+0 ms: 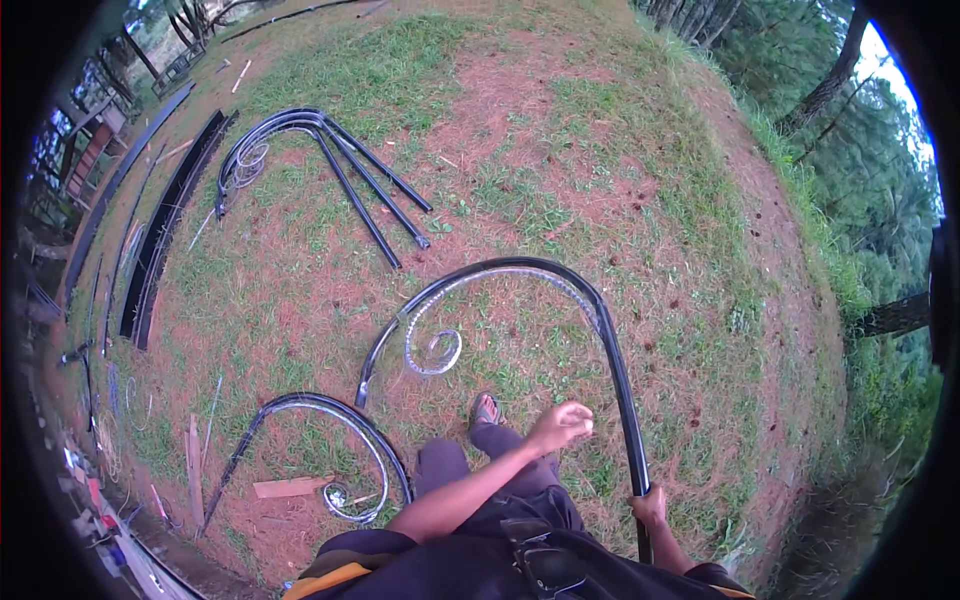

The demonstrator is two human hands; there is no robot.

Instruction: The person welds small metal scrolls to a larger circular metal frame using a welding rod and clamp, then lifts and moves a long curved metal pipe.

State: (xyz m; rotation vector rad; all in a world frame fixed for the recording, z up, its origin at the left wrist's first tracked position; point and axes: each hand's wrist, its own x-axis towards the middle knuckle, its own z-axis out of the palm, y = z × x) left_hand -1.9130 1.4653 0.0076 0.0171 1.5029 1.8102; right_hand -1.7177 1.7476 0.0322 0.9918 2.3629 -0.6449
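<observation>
A long black curved pole (626,405), bent over like a cane at its top, stands up in front of me. A pale spiral strip (435,350) curls inside its bend. Low on the straight part, my right hand (652,506) is wrapped around the pole. My left hand (562,427) is raised before my legs, apart from the pole, its fingers curled in. A small pale spot shows at its fingertips; what it is, I cannot make out. To the left lies a second curved black pole (330,400) with its own spiral.
Farther off lie several bent black poles (370,180) bunched together. Long black channels (165,240) run along the left. A wooden board (290,488) and a plank (194,460) rest on the grass nearby. Trees (835,75) and bushes edge the right side, with pine cones scattered around.
</observation>
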